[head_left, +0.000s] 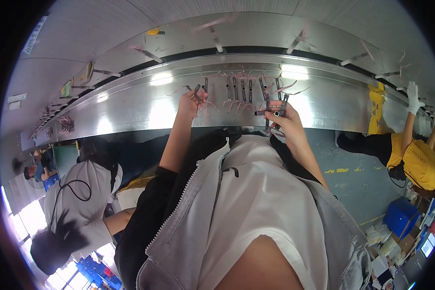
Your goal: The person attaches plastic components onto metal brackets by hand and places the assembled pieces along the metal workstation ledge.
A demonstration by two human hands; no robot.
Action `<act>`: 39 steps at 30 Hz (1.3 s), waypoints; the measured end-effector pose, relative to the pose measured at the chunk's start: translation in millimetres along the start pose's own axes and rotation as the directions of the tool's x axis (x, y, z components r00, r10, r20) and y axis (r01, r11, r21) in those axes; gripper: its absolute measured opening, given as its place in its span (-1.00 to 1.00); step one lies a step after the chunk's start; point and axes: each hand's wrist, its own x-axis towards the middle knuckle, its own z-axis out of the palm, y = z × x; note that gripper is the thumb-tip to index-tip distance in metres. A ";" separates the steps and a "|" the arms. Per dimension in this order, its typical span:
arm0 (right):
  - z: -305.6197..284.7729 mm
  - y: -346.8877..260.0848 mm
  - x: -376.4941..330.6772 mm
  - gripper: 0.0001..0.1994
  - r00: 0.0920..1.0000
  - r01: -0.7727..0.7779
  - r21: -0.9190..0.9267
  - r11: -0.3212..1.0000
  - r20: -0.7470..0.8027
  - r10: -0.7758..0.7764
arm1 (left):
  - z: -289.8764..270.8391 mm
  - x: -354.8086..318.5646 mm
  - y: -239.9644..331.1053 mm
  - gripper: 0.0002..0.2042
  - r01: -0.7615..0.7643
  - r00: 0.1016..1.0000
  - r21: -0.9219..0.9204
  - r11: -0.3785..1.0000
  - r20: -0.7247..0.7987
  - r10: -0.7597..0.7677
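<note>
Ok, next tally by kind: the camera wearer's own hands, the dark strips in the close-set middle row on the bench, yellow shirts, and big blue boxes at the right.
Wearer's hands: 2 (left hand, right hand)
Dark strips in the close-set middle row: 4
Yellow shirt: 1
Big blue box: 1
Total: 8

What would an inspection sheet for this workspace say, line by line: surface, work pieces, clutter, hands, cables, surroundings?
Surface: shiny metal bench with bright reflections.
Work pieces: dark strips lie side by side in front of the person.
Clutter: yellow tape on the right; a bunch of wired pieces far left.
Hands: left hand pinches a strip; right hand holds dark pieces, exact number unclear.
Cables: thin pink wires at the strips' ends.
Surroundings: co-workers on both sides; blue bin on the floor side, right.
</note>
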 end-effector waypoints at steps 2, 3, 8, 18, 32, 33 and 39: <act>26.7 4.3 3.9 -0.64 1.000 -0.005 0.020 1.000 0.003 0.005 | -20.2 2.3 17.1 -0.77 -0.009 1.000 0.002 1.000 -0.002 0.009; 39.0 7.1 6.4 -0.64 1.000 -0.004 0.020 1.000 0.004 0.003 | -30.7 4.2 25.0 -0.76 -0.015 1.000 -0.007 1.000 -0.016 0.015; 94.8 21.7 18.5 -0.65 1.000 0.017 0.039 0.999 0.003 -0.017 | -81.2 10.2 56.9 -0.74 -0.058 0.997 -0.024 0.998 -0.058 0.057; 206.0 34.0 29.9 -0.65 0.996 0.036 0.018 0.999 0.078 -0.037 | -242.1 9.7 99.4 -0.77 -0.224 0.899 -0.035 0.974 -0.394 0.193; 297.8 34.5 28.0 -0.66 0.987 0.021 0.024 0.999 0.157 -0.025 | -328.7 -50.9 106.3 -0.76 0.106 0.666 0.918 0.383 -0.352 0.657; 298.8 33.8 24.9 -0.66 0.987 0.018 0.030 0.999 0.158 -0.022 | -331.4 -55.3 104.3 -0.76 0.107 0.666 0.931 0.349 -0.328 0.670; 285.1 36.2 3.0 -0.66 0.990 0.013 0.036 0.999 0.138 -0.018 | -332.5 -82.5 90.2 -0.79 0.121 0.644 0.936 0.331 -0.327 0.691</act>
